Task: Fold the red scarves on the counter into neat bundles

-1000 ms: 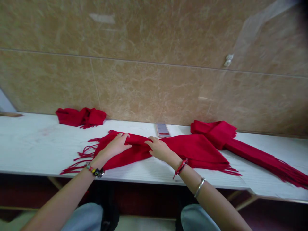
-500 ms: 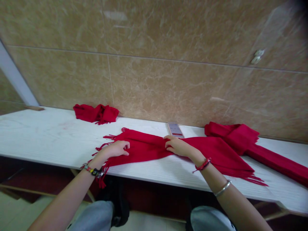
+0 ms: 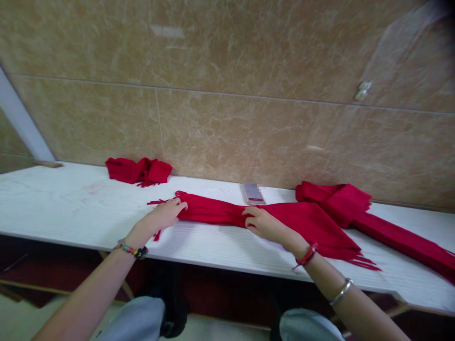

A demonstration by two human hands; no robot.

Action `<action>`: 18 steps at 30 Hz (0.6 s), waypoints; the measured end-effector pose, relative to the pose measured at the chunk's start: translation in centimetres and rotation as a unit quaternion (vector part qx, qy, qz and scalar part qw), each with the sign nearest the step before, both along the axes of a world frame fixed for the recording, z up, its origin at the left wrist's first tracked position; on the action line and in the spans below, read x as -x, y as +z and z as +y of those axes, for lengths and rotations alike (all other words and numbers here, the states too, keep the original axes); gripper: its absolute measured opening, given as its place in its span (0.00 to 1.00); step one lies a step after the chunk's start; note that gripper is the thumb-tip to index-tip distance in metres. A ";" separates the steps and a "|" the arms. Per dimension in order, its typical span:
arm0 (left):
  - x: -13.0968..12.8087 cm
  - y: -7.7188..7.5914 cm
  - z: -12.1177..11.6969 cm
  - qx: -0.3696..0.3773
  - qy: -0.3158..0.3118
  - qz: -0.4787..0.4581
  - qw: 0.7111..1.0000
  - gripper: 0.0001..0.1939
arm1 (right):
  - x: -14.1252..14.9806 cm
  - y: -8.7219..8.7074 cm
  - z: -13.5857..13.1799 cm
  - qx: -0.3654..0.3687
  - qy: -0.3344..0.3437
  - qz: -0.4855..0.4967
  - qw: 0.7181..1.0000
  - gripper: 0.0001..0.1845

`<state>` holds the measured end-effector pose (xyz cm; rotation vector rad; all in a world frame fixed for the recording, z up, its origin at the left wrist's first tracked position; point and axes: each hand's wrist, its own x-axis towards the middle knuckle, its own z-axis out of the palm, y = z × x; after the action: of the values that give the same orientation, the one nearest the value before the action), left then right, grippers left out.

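Note:
A red fringed scarf (image 3: 213,211) lies lengthwise on a white tabletop (image 3: 227,246). Its left half is gathered into a narrow band, while the right half fans out wider to a fringed end. At the left end, beside the tassels, my left hand (image 3: 166,214) has its fingers curled onto the cloth and closed on it. My right hand (image 3: 262,223) pinches the scarf's near edge around its middle. The undersides of both hands' fingers are hidden.
Against the tiled wall (image 3: 227,137) lies a bunched red scarf (image 3: 138,171) at the left. Behind my right hand is a phone (image 3: 253,194). A second red scarf (image 3: 336,202), partly folded, stretches to the right edge. My knees are under the table's front edge.
My left hand has moved up and slightly left, bringing the near edge of the scarf's left half inward, so that half is narrower. My right hand stays at the middle.

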<state>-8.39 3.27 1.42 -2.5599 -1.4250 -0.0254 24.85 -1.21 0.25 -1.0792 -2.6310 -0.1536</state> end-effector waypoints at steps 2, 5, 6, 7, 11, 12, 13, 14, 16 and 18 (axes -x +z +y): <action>-0.4 0.2 -0.5 -0.025 -0.021 0.021 0.999 0.15 | -0.2 -0.2 -0.8 -0.043 0.016 0.011 0.999 0.10; -1.2 0.8 -1.1 -0.047 -0.055 0.055 0.996 0.10 | -0.3 -0.3 -2.1 -0.084 0.030 0.001 0.996 0.08; -1.3 1.1 -1.3 -0.050 -0.060 0.061 0.995 0.10 | -0.3 -0.5 -2.4 -0.091 0.030 -0.010 0.995 0.08; -1.4 1.3 -1.4 -0.052 -0.064 0.063 0.995 0.09 | -0.3 -0.7 -2.7 -0.098 0.022 -0.024 0.995 0.08; -1.0 3.0 -2.3 -0.019 -0.089 0.037 0.995 0.08 | -0.4 -1.8 -2.6 -0.131 -0.053 -0.096 0.985 0.07; -0.8 3.4 -2.7 0.012 -0.100 0.025 0.995 0.08 | -0.5 -2.0 -2.5 -0.135 -0.063 -0.112 0.983 0.07; -0.7 3.9 -3.2 0.052 -0.108 0.014 0.993 0.08 | -0.6 -2.1 -2.4 -0.136 -0.065 -0.124 0.981 0.07; -0.5 4.2 -3.7 0.095 -0.111 0.005 0.989 0.08 | -0.6 -2.1 -2.4 -0.135 -0.061 -0.131 0.980 0.08; -0.4 4.6 -4.5 0.177 -0.096 -0.002 0.980 0.08 | -0.8 -2.0 -2.5 -0.131 -0.047 -0.131 0.982 0.08; -0.4 4.5 -5.0 0.232 -0.073 0.002 0.970 0.11 | -0.8 -1.9 -2.7 -0.135 -0.036 -0.121 0.983 0.08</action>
<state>-7.94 -1.72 5.90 -3.0281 -1.3687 0.3277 25.66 -3.93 -1.65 -1.1220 -2.6751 -0.6766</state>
